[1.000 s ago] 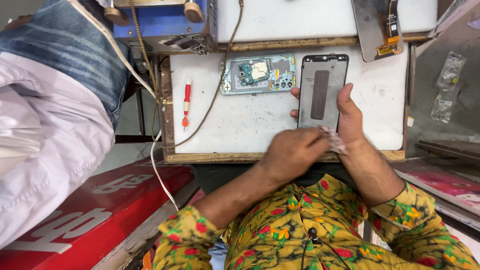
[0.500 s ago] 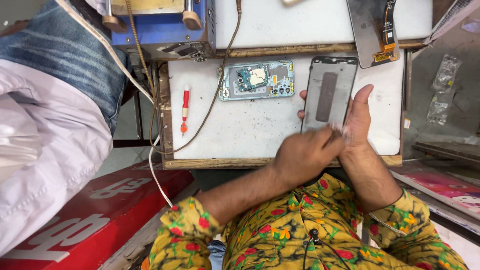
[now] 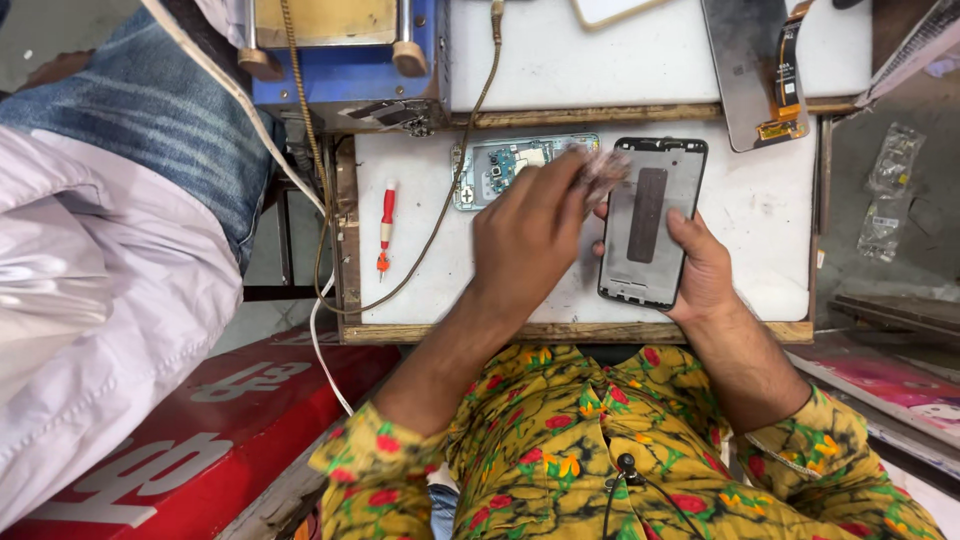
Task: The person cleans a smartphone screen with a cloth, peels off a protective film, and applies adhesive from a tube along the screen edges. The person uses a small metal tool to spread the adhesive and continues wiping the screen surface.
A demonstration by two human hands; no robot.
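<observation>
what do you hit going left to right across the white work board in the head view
red screwdriver → brown cable → circuit board → left hand holding a wadded cloth → phone frame → right hand

Surface notes: materials and finish

Phone frame (image 3: 650, 222): dull grey metal, black plastic rim, dark matt strip down its middle. Wad (image 3: 603, 172) in left hand (image 3: 527, 238): crumpled, cloth-like, blurred. Desk (image 3: 760, 215): smooth matt white top, rough worn wood edging. Screwdriver (image 3: 385, 227): glossy red plastic handle. Circuit board (image 3: 500, 168): blue-green, small shiny metal parts. Sleeves (image 3: 400, 455): printed floral cloth.
</observation>
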